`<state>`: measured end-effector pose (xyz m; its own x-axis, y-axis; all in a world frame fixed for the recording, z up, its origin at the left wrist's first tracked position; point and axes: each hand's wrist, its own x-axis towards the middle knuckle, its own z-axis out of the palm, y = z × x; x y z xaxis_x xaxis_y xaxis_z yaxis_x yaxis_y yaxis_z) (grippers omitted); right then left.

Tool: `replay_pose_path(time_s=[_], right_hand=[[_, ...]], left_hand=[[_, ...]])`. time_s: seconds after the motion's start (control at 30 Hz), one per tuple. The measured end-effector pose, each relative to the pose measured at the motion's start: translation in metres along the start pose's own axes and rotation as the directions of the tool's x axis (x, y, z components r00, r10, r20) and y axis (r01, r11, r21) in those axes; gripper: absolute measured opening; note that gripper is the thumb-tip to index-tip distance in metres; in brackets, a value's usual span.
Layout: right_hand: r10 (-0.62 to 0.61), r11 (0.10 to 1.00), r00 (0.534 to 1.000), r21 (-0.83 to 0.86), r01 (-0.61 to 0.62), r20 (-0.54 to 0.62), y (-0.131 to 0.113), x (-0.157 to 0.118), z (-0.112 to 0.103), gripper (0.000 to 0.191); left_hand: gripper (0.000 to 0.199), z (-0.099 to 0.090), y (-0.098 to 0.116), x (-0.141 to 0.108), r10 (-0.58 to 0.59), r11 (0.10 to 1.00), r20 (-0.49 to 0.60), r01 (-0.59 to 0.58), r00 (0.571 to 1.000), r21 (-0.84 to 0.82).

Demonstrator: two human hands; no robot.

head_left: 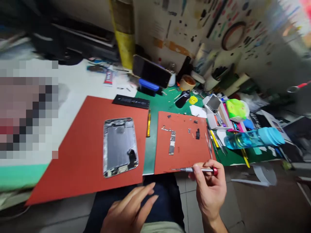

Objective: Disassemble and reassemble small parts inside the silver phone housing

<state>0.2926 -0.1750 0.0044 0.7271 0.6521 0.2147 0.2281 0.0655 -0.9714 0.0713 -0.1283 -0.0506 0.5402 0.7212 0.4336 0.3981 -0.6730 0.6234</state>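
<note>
My right hand [211, 186] grips a small precision screwdriver [187, 169] with a red end cap, its thin tip pointing left over the front edge of the right red mat [179, 161]. My left hand [132, 207] hovers above my lap, fingers stretched out, with nothing in it. On the left red mat [80, 149] lies an opened phone housing [119, 145], inner side up. A phone logic board [172, 143] rests on the right mat among tiny loose parts, one a black piece [197, 134]. Between the mats lies a yellow screwdriver [148, 123].
A black flat battery-like part [131, 101] lies at the left mat's back edge. Behind stands a dark phone [152, 71] on a blue holder. Rightward are tweezers [209, 144], a white parts box [216, 113] and a blue water bottle [252, 138] on its side.
</note>
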Motion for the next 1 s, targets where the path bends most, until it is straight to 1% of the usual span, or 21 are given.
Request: replay_pose_path(time_s=[0.07, 0.13, 0.2, 0.3, 0.4, 0.47, 0.63, 0.87, 1.0], right_hand=[[-0.003, 0.998, 0.993, 0.069, -0.005, 0.114, -0.004, -0.009, 0.004, 0.023], [-0.006, 0.994, 0.977, 0.106, -0.018, 0.215, -0.006, -0.014, 0.008, 0.019], [-0.011, 0.993, 0.961, 0.114, -0.022, 0.276, -0.008, -0.017, 0.01, 0.017], [-0.033, 0.991, 0.948, 0.13, -0.009, 0.317, -0.01, -0.02, 0.012, 0.017], [-0.044, 0.99, 0.941, 0.144, -0.005, 0.335, -0.012, -0.022, 0.012, 0.017], [-0.037, 0.989, 0.938, 0.149, -0.015, 0.344, -0.012, -0.024, 0.013, 0.017], [-0.032, 0.986, 0.929, 0.162, -0.03, 0.368, -0.014, -0.024, 0.014, 0.019], [-0.04, 0.987, 0.925, 0.158, -0.022, 0.377, -0.016, -0.023, 0.015, 0.02], [-0.021, 0.988, 0.924, 0.151, -0.039, 0.381, -0.014, -0.023, 0.014, 0.019]], left_hand=[[0.023, -0.005, 0.005, 0.009, -0.169, 0.986, -0.025, 0.169, 0.985, -0.007], [0.022, -0.005, 0.009, 0.015, -0.292, 0.945, -0.04, 0.281, 0.956, -0.169], [0.02, -0.003, 0.012, 0.018, -0.361, 0.896, -0.053, 0.33, 0.931, -0.298], [0.018, -0.001, 0.014, 0.019, -0.412, 0.839, -0.054, 0.355, 0.909, -0.413], [0.011, -0.004, 0.014, 0.021, -0.421, 0.812, -0.06, 0.347, 0.905, -0.469], [0.008, -0.008, 0.015, 0.023, -0.408, 0.827, -0.093, 0.325, 0.908, -0.46], [0.012, -0.015, 0.016, 0.026, -0.332, 0.879, -0.172, 0.238, 0.928, -0.413], [0.012, -0.016, 0.012, 0.027, -0.276, 0.9, -0.192, 0.184, 0.942, -0.395], [0.013, -0.016, 0.01, 0.027, -0.269, 0.902, -0.183, 0.181, 0.946, -0.392]])
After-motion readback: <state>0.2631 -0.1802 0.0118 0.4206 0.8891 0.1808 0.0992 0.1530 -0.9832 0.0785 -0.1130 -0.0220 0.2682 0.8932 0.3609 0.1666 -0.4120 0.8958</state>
